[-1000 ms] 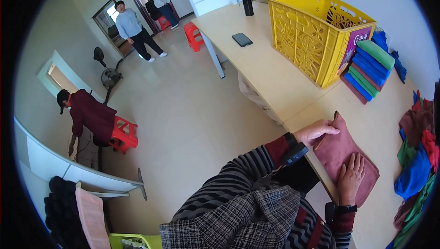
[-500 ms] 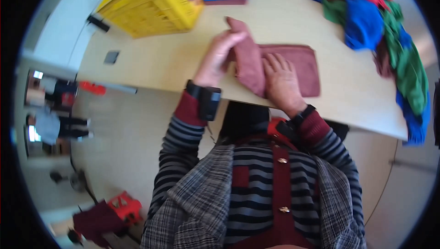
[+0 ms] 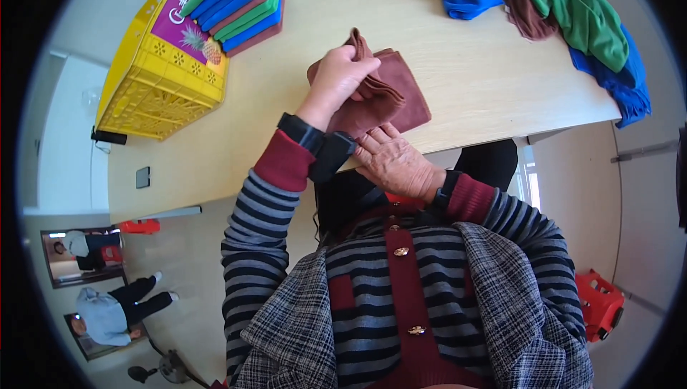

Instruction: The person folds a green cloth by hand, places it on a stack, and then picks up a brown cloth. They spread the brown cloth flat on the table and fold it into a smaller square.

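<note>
A maroon cloth [image 3: 392, 97], folded to a small square, lies near the front edge of the pale wooden table [image 3: 472, 81]. My left hand [image 3: 342, 78] pinches a folded edge of it and lifts that edge up off the table. My right hand [image 3: 393, 163] lies flat at the table's front edge, fingers spread, fingertips touching the cloth's near side. A stack of folded cloths [image 3: 243, 2] in blue, green and maroon sits further back to the left, beside a yellow plastic crate [image 3: 154, 85].
A loose pile of blue, green and maroon cloths [image 3: 551, 2] covers the table's back right. A dark phone [image 3: 143, 176] and a black cylinder [image 3: 109, 136] lie at the table's left. Two people [image 3: 107, 310] are on the floor area lower left. A red stool [image 3: 600, 303] stands at right.
The view has swung round. The maroon cloth is folded smaller than before. My left hand went from pressing it flat to gripping and raising an edge; my right hand slid to its near side.
</note>
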{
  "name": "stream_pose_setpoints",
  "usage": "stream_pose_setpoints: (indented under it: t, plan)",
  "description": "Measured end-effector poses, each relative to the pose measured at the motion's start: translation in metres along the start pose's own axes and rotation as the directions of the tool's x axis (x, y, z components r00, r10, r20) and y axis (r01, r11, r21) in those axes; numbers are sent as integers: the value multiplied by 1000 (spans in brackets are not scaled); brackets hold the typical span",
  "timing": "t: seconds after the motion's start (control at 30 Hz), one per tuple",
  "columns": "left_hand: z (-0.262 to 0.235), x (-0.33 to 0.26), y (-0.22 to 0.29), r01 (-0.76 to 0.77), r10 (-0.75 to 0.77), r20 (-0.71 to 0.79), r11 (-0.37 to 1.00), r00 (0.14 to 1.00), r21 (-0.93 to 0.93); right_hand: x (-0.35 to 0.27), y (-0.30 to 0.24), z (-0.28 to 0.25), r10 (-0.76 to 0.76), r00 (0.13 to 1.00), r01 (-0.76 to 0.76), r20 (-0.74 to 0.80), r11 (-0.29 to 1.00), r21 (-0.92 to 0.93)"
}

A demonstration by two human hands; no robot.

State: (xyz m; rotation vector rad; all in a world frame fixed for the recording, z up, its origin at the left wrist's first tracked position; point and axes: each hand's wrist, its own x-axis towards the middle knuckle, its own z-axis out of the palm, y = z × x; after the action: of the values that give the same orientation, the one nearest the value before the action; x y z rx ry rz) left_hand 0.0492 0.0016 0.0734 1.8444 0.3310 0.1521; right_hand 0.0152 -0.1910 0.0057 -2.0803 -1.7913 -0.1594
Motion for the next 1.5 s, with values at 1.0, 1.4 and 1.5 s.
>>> stream_pose_setpoints:
  t: [1.0,1.4,1.5]
  plan:
    - [-6,-68,-75,-371,432,139,518,891,771,-12,16,-4,-152,985,146,-81,986,-78]
    - [4,-80,-75,-259,367,116,369,923,893,51,52,3,402,891,-406,-210,913,23]
    - [3,-80,-79,-224,340,72,433,938,873,50,68,9,429,883,-451,-191,889,-87]
